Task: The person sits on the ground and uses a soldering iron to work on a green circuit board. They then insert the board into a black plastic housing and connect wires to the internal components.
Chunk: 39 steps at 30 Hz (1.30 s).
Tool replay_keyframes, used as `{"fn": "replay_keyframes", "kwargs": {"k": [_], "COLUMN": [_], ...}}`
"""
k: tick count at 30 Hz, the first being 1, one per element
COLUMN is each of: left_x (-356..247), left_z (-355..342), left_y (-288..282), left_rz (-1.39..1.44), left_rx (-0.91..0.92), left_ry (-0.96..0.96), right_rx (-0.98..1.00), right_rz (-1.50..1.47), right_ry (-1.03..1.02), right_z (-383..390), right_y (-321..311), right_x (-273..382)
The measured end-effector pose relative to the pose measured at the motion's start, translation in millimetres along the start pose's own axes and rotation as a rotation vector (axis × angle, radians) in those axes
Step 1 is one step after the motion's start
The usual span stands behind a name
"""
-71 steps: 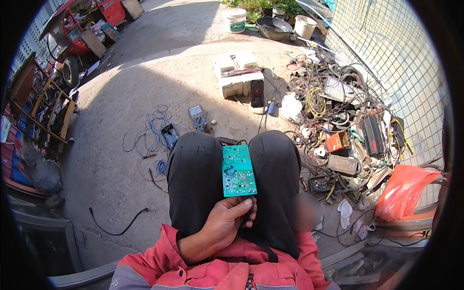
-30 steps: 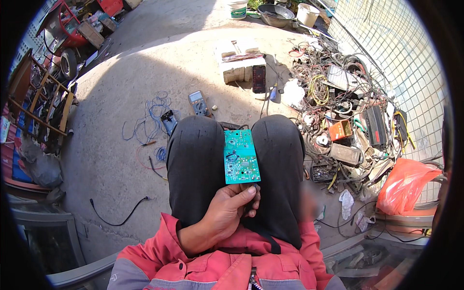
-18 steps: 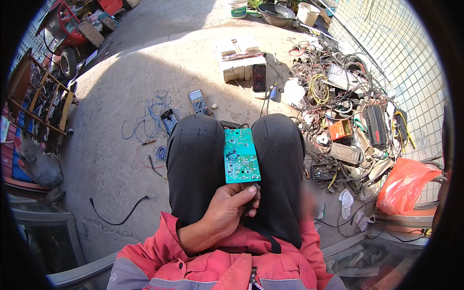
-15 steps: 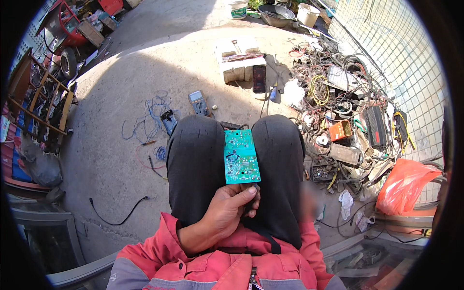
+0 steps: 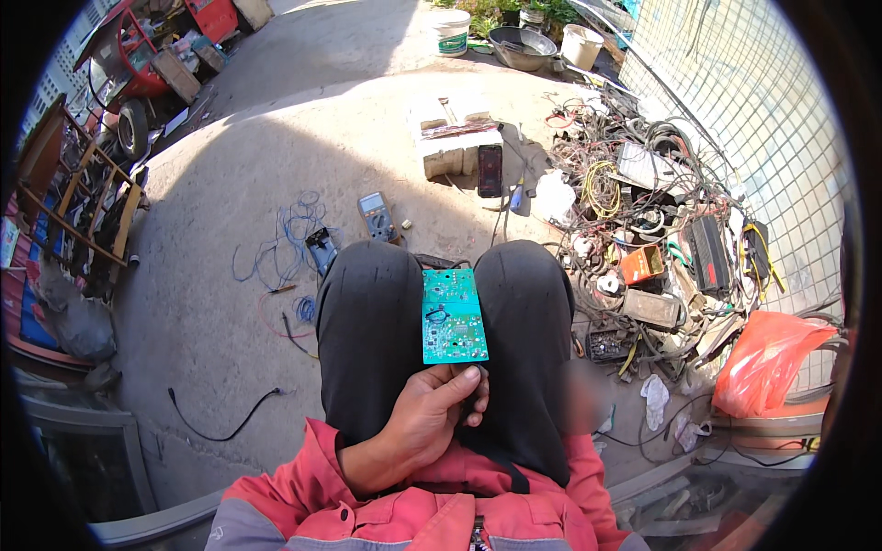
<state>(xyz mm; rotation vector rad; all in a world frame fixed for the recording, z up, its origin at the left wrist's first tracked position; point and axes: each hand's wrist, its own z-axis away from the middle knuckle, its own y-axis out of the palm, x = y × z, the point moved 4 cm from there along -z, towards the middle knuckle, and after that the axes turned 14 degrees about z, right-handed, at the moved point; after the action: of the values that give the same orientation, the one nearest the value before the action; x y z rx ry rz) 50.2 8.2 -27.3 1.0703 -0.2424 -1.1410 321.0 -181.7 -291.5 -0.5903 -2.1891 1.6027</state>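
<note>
A green circuit board (image 5: 457, 338) with small components and a short dark wire loop lies between my knees. My left hand (image 5: 424, 411) grips its near end, the thumb on top and the other fingers curled beneath. My right hand (image 5: 581, 397) is beside my right thigh, a blurred patch whose fingers I cannot make out. On the ground past my left knee are a multimeter (image 5: 378, 218) and a small dark device (image 5: 321, 250). Tangled thin blue wires (image 5: 287, 241) spread to their left.
A white foam block (image 5: 450, 145) stands ahead with a dark phone-like device (image 5: 491, 172) against it. Heaped cables and parts (image 5: 643, 197) fill the right side by a tiled wall. A red plastic bag (image 5: 770, 363) sits nearer. One black cable (image 5: 225, 433) lies at left.
The whole view has tipped slightly upward, so the knees, board and left hand appear a little lower. My left hand keeps the same grip on the board.
</note>
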Motion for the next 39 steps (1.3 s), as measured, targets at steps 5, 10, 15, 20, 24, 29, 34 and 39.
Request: {"fn": "replay_keyframes", "kwargs": {"k": [5, 10, 15, 20, 24, 29, 34, 39], "left_x": [-3.9, -11.5, -14.9, -14.5, -15.7, -20.0, -25.0, -25.2], "left_z": [2.0, 4.4, 5.2, 3.6, 5.5, 5.3, 4.6, 4.4], "left_y": [3.9, 6.7, 8.2, 9.2, 8.5, 9.0, 5.4, 5.7], "left_rz": [-0.001, 0.024, 0.047, 0.059, 0.060, 0.068, 0.080, 0.091], "left_rx": [0.007, 0.031, 0.058, 0.082, 0.075, 0.086, 0.093, 0.095], "left_ry": [0.023, 0.052, 0.076, 0.071, 0.087, 0.116, 0.134, 0.125], "right_rx": [0.211, 0.238, 0.186, 0.083, 0.286, -0.234, -0.278, -0.071], "right_rz": [-0.172, -0.167, -0.220, -0.166, -0.501, -0.322, -0.473, -1.068], "right_ry": [0.105, 0.089, 0.085, 0.010, 0.275, 0.047, 0.017, 0.461], "right_z": [-11.9, 29.7, 5.7, 23.2, -25.7, -53.0, -89.9, -107.8], "right_y": [-35.6, 56.3, -5.1, 34.6, -36.3, -75.7, -125.8, -149.4], "right_x": [23.7, -15.2, 9.0, -10.9, 13.5, 23.4, 47.6, 56.8]}}
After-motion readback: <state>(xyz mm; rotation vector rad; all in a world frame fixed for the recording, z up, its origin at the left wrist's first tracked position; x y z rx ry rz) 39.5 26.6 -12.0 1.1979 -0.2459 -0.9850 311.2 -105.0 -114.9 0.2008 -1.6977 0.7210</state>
